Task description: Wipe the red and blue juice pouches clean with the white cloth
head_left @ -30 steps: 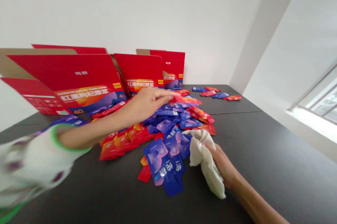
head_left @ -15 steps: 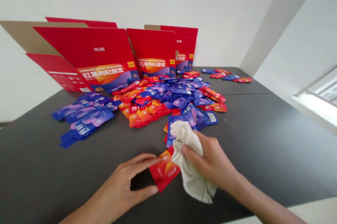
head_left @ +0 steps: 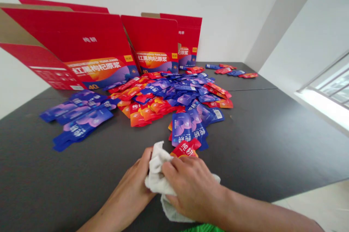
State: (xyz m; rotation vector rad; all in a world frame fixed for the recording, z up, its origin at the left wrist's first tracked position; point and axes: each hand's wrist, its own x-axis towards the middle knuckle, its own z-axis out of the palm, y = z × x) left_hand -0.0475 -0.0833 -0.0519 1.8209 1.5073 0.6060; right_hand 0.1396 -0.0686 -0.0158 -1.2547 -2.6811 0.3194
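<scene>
My right hand (head_left: 193, 184) is closed on a crumpled white cloth (head_left: 158, 181), whose loose end hangs below the hand. My left hand (head_left: 136, 179) meets the cloth from the left; its fingertips are hidden behind it. Beyond my right knuckles the top of a red pouch (head_left: 187, 147) shows; its lower part is covered by that hand and the cloth. Several blue pouches (head_left: 182, 128) lie just past it, overlapping some red ones.
A heap of red and blue pouches (head_left: 174, 94) covers the middle of the dark table (head_left: 261, 145). Blue pouches (head_left: 81, 117) fan out at left. Open red cartons (head_left: 92, 45) stand behind, against the wall. A few pouches (head_left: 236, 73) lie at far right.
My right hand and the cloth have moved left and now meet my left hand. The red pouch, earlier under my left fingers, is mostly covered. The view has shifted slightly.
</scene>
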